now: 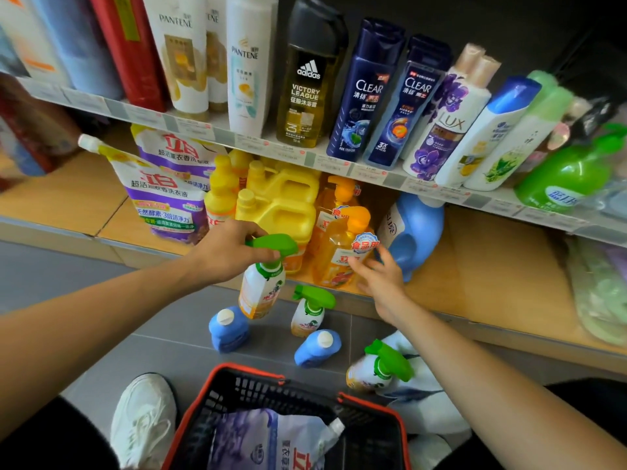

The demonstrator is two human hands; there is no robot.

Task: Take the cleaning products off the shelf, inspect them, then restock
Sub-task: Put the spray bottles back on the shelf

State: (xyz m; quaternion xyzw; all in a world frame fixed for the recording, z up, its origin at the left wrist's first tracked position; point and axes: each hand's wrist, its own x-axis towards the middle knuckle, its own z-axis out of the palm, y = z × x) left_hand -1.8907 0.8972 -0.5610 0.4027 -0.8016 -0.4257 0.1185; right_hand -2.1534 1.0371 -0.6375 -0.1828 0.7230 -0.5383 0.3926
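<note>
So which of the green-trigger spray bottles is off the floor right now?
The spray bottle gripped at its green trigger by the left hand, in front of the yellow jugs. The other two sit on the floor.

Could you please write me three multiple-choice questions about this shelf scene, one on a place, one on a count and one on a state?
1. Where does the refill pouch with the purple label lie?
A. in the basket
B. on the top shelf
C. on the shoe

2. How many blue bottles stand on the floor?
A. one
B. two
C. four

3. What is the left hand doing?
A. resting flat on the floor
B. gripping a spray bottle by its green trigger head
C. holding the basket handle

Answers: 1 A, the pouch sits inside the black basket with the red rim. 2 B, one blue bottle and a second stand on the grey tiles. 3 B, the fingers close round the green head, while the right hand is open and empty by the orange bottle.
</note>
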